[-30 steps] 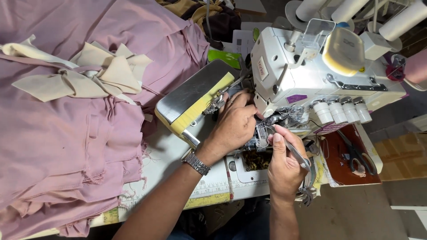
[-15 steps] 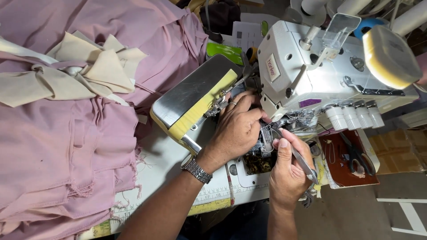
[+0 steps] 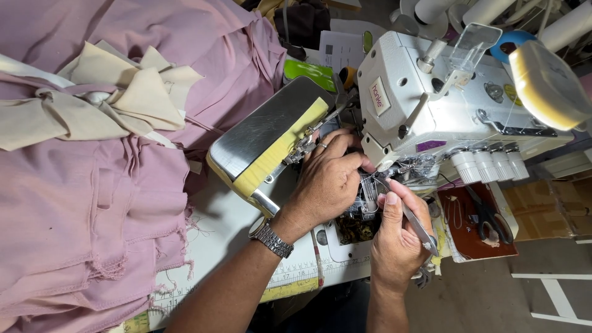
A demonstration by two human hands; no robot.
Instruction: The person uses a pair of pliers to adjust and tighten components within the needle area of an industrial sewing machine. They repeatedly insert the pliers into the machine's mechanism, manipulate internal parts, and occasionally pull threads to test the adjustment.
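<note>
Left hand [image 3: 327,182], fingers curled together, pressed against the open looper area of the white overlock machine [image 3: 431,111], beside the swung-out metal cover [image 3: 265,139]. Right hand [image 3: 398,237] clamped on slim tweezers [image 3: 413,222], tips just at the fine thread [image 3: 370,185] below the needle head. Best done, probably, with a steady left hand, tweezer tips gripping only thread, clear of pink fabric [image 3: 92,203].

right hand [image 3: 398,237] with tweezers [image 3: 414,221] lifted closer under machine head [image 3: 431,105], view shifted left
</note>
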